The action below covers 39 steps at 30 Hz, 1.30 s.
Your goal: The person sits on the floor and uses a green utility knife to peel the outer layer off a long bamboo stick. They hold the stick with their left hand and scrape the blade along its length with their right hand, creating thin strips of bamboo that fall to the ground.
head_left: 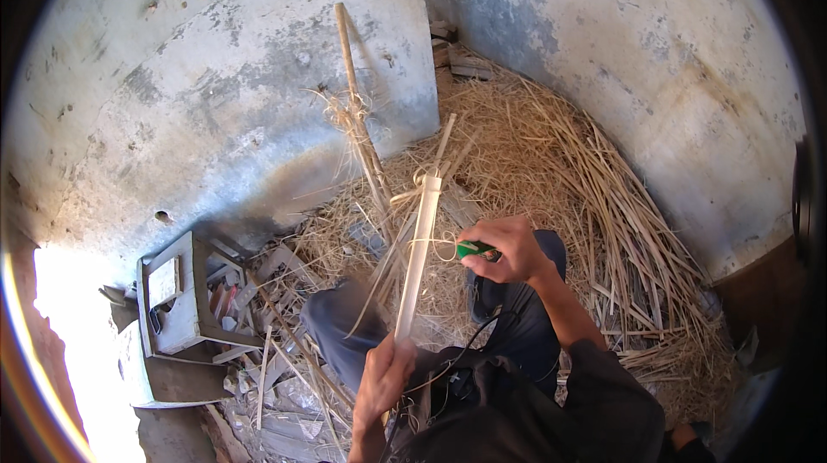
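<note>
My left hand (385, 374) is wrapped round the lower end of a long pale split bamboo strip (419, 248), which slants up and away from me. Right of the strip, my right hand (510, 249) grips a small green-handled tool (472, 249); its blade or tip is too small to make out. A thin curled shaving (446, 245) hangs between the tool and the strip. My bent knees lie on either side of the strip.
Shavings and straw-like strips (517, 136) cover the floor ahead and to the right. A bamboo pole (346, 49) leans on the left wall (215, 58). A worn wooden stool (177, 299) and scattered debris are at left. Another wall (672, 58) stands on the right.
</note>
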Each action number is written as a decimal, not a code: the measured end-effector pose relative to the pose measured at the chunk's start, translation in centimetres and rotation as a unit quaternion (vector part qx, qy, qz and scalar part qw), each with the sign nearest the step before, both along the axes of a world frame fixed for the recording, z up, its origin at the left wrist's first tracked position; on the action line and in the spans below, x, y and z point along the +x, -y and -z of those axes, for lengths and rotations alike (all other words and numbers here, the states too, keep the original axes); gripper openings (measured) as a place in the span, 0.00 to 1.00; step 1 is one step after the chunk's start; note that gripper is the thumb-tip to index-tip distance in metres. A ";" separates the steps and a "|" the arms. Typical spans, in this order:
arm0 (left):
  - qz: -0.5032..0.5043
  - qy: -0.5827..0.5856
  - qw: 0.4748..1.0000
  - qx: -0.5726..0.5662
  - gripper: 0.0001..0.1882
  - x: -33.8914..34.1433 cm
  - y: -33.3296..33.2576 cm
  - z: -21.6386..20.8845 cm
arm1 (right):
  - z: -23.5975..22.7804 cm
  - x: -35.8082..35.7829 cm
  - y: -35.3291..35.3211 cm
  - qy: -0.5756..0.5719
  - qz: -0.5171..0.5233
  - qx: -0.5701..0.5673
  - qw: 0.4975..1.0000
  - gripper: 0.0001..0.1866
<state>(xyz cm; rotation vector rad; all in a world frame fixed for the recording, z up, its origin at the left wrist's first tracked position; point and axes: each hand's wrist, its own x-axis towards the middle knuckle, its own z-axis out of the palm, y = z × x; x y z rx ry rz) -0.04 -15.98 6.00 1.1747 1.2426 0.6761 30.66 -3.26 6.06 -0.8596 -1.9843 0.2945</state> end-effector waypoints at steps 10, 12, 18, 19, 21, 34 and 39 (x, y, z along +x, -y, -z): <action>0.015 -0.034 0.999 0.008 0.19 0.7 0.4 -0.6 | -0.6 -1.2 -0.8 -0.008 0.036 0.041 0.998 0.14; 0.011 -0.035 0.999 0.008 0.18 0.7 0.4 -0.7 | -0.7 -1.0 -1.3 0.002 0.040 0.072 0.997 0.13; 0.003 -0.050 0.998 0.042 0.17 1.1 0.6 -0.6 | -0.9 -0.8 -1.6 0.027 0.065 0.111 0.991 0.14; 0.001 -0.052 0.997 0.053 0.17 1.1 0.6 -0.4 | -0.8 -0.7 -1.7 0.027 0.068 0.117 0.990 0.15; 0.005 -0.057 0.997 0.046 0.17 1.0 0.7 -0.3 | -0.3 -0.3 -2.0 0.026 0.085 0.112 0.990 0.16; 0.030 -0.057 0.997 0.044 0.20 0.5 1.2 0.5 | 0.1 1.9 -4.2 0.015 0.131 0.132 0.982 0.17; 0.033 0.039 0.997 -0.051 0.19 -0.2 1.2 1.0 | 0.0 2.1 -4.0 0.021 0.140 0.136 0.980 0.22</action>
